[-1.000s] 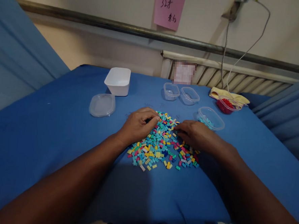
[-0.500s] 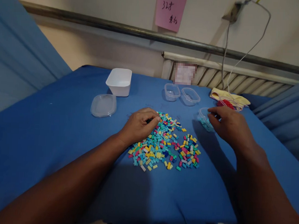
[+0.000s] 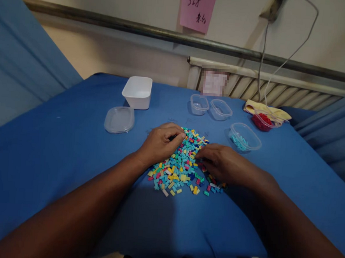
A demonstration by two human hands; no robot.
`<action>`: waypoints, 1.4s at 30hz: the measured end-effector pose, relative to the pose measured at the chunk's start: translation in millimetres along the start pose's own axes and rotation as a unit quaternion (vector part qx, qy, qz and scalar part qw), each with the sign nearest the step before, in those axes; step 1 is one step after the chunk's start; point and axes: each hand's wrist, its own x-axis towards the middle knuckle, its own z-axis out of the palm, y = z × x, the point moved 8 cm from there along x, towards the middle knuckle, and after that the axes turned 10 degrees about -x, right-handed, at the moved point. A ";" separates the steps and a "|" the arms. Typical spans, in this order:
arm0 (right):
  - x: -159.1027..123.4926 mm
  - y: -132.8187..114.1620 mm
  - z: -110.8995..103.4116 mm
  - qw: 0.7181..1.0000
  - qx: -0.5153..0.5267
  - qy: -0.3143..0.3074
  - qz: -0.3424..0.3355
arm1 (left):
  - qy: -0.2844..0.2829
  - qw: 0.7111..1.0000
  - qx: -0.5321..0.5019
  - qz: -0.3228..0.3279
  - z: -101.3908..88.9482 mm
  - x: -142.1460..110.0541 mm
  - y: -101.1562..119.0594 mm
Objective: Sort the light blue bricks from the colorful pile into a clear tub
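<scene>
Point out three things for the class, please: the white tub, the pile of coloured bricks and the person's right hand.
White tub (image 3: 138,102): head view, on its front wall.
Pile of coloured bricks (image 3: 184,161): head view, near its middle.
Right hand (image 3: 223,161): head view, on its back.

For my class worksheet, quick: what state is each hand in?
Left hand: curled at the brick pile; hold unclear.
Right hand: partly curled at the brick pile; hold unclear.

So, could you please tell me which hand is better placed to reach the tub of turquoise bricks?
Probably the right hand: it's nearer the clear tub, whereas the left hand is at the left edge of the brick pile.
</scene>
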 end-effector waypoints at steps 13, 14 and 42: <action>-0.4 -9.5 3.9 0.996 -0.058 -0.072 0.022 | 0.001 1.000 0.003 0.004 -0.9 -0.5 -1.2; -0.7 -9.3 3.4 0.995 -0.061 -0.073 0.025 | 0.002 1.000 0.001 0.003 -1.2 -0.6 -1.0; -10.0 -102.6 8.9 0.971 -0.038 0.060 -0.229 | 0.002 1.000 0.000 0.022 0.8 -1.0 0.2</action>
